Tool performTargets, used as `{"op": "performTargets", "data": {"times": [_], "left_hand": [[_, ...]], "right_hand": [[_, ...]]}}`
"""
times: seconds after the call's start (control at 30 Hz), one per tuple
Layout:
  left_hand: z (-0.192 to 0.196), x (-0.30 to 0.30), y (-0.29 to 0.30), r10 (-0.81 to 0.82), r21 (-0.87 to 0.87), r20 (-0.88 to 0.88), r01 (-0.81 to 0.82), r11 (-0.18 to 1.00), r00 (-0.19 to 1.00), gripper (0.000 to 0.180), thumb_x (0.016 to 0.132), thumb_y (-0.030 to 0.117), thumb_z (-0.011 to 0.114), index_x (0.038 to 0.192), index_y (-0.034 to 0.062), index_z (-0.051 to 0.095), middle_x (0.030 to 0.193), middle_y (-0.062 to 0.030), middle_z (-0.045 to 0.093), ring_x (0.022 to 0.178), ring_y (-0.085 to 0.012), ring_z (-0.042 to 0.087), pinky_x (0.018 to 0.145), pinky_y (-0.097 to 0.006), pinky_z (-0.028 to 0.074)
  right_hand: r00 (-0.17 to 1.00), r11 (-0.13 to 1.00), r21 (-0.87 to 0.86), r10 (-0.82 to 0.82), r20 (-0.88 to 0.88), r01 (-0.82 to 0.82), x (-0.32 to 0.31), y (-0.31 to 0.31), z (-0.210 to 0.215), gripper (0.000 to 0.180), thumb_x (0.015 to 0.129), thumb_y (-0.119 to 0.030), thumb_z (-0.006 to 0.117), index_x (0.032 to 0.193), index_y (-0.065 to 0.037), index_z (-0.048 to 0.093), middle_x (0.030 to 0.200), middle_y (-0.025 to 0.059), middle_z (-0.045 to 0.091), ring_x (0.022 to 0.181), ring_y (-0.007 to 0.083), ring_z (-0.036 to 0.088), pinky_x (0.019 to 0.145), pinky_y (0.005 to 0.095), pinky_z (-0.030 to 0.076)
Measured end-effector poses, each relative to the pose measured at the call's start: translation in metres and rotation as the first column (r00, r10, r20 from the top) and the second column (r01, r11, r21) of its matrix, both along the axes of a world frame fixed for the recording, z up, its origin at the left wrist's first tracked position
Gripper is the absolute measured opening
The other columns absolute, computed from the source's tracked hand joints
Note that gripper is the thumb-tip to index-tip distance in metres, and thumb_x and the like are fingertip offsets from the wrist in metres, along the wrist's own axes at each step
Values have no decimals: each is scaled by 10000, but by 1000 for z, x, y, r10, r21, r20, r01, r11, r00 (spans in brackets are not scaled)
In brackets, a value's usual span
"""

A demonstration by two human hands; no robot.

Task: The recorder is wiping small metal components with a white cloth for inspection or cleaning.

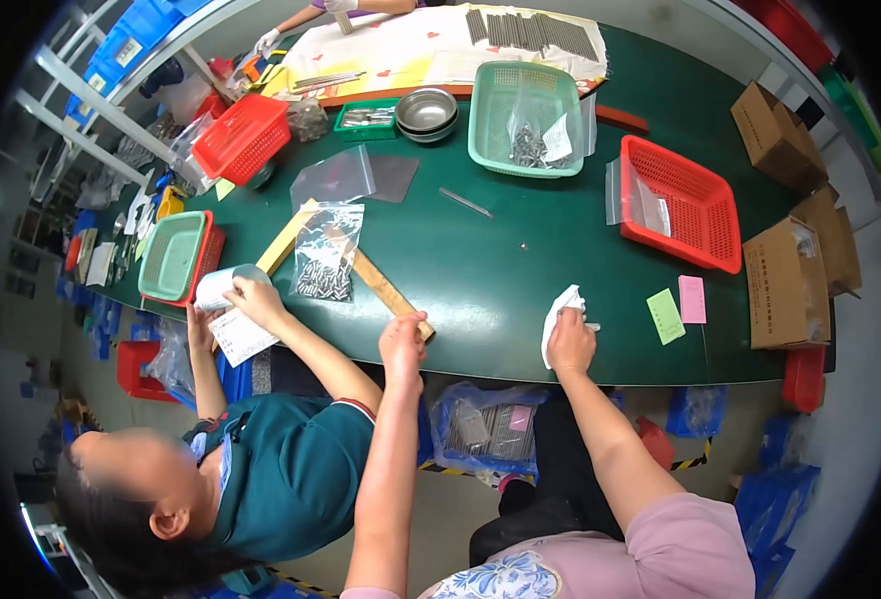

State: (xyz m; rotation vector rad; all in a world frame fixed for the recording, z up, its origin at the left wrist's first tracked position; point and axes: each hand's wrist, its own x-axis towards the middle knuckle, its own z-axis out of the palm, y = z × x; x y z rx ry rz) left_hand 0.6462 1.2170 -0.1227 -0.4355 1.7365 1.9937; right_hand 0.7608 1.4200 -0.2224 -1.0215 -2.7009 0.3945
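Note:
My right hand (571, 342) is closed on a crumpled white cloth (557, 317) at the near side of the green table. A short pale rod-like end (592, 326) sticks out beside its fingers. Further left, my left hand (403, 346) is raised at the table's near edge with its fingers curled together. Whatever they may hold is too small to make out. Just behind that hand lies a wooden strip (386, 285). A clear zip bag of small metal pins (326, 265) sits by the strip. A thin clear strip (465, 203) lies farther back.
A co-worker (301, 469) at my left holds a whitish roll (223, 287) and a written paper slip. Around the table (520, 275) stand a green basket (480, 125), red basket (700, 255), metal bowls (427, 108) and cardboard boxes (785, 285). Another person's gloved hand (267, 42) is at the back.

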Motion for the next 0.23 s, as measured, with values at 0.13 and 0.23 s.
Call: {"op": "performTargets", "data": {"times": [0.13,0.23], "left_hand": [[-15,-47,0,47,-221,-139,-77,972,989,162,725,196,533,791,49,524,515,42,346,418,-53,308,365,-203,240],[-22,-87,-5,-7,-536,-272,-145,832,962,263,704,274,566,857,61,586,804,-95,598,747,-158,551,706,-265,395]], "right_hand": [[1000,999,-18,28,5,-28,4,4,3,144,738,-129,437,870,-80,465,853,106,514,746,282,522,648,391,393],[998,997,-35,65,-13,-65,1,3,4,150,739,-133,458,883,-95,469,874,104,513,763,284,524,673,391,394]]}}
